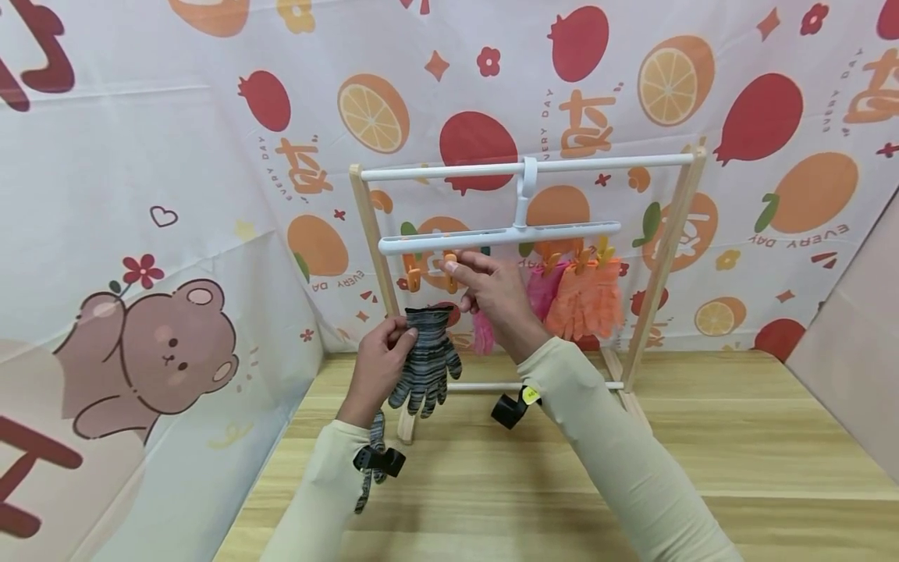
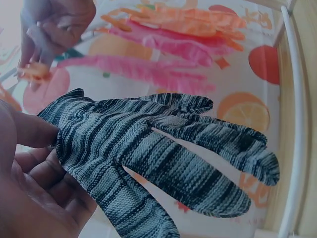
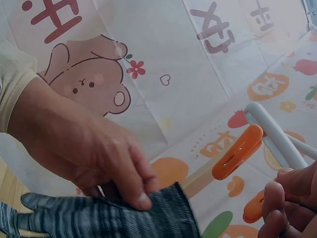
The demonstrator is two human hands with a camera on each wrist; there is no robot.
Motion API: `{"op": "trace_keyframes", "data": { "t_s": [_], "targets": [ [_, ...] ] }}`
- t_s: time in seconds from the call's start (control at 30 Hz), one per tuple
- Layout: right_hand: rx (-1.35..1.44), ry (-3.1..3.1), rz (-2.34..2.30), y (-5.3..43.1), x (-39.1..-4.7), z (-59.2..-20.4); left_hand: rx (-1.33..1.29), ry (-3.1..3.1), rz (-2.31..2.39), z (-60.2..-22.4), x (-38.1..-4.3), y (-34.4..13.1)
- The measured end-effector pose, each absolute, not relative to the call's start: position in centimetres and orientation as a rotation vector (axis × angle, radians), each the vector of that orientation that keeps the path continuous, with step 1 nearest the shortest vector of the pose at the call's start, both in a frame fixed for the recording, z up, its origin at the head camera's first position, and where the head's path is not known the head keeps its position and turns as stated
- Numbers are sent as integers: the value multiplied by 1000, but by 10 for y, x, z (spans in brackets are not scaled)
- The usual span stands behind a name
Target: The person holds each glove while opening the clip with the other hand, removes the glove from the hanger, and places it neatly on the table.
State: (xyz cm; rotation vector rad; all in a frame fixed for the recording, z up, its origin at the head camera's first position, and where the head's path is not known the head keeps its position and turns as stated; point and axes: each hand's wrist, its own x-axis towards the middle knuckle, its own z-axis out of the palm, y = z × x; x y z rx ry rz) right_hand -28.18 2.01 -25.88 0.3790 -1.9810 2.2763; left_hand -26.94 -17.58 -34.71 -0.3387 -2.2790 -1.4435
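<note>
My left hand (image 1: 378,365) pinches a grey-and-black striped knit glove (image 1: 425,363) at the side of its cuff, thumb in front. The glove hangs with its fingers downward, below the left part of a white hanger (image 1: 463,241). Two orange clothespins hang from that part: a free one (image 3: 238,152) at the outer end, and another clothespin (image 1: 450,273) pinched between the thumb and fingers of my right hand (image 1: 500,300). The glove's cuff is a little below this clothespin and apart from it. Whether the clothespin's jaws are spread is hidden by my fingers.
The hanger hooks over a white rod (image 1: 449,171) on a wooden-sided stand (image 1: 663,269). Pink gloves (image 1: 542,290) and an orange glove (image 1: 584,300) hang clipped on its right half. Another striped glove (image 1: 378,431) lies on the wooden table (image 1: 702,468), partly behind my left wrist.
</note>
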Motion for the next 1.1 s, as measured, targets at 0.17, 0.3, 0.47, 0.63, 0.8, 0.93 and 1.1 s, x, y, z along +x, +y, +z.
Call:
{"op": "trace_keyframes", "data": {
  "t_s": [0.17, 0.3, 0.47, 0.63, 0.8, 0.93, 1.1],
  "targets": [
    [396, -2001, 2257, 19, -282, -257, -268, -2300, -1420, -351, -269, -197],
    [410, -1991, 2256, 18, -282, -256, -184, -2321, -1394, -356, -269, -214],
    [394, -2007, 2243, 21, -282, -254, -83, -2344, -1341, -362, -270, -235],
    [356, -2029, 2219, 25, -281, -254, -26, -2352, -1339, -368, -269, -253],
    [347, -2046, 2229, 25, -281, -257, 64, -2389, -1352, -377, -264, -272],
    [355, -2046, 2232, 23, -282, -261, 146, -2418, -1402, -390, -261, -291],
    [379, -2047, 2211, 20, -281, -262, 275, -2456, -1432, -406, -260, -314]
  ]
}}
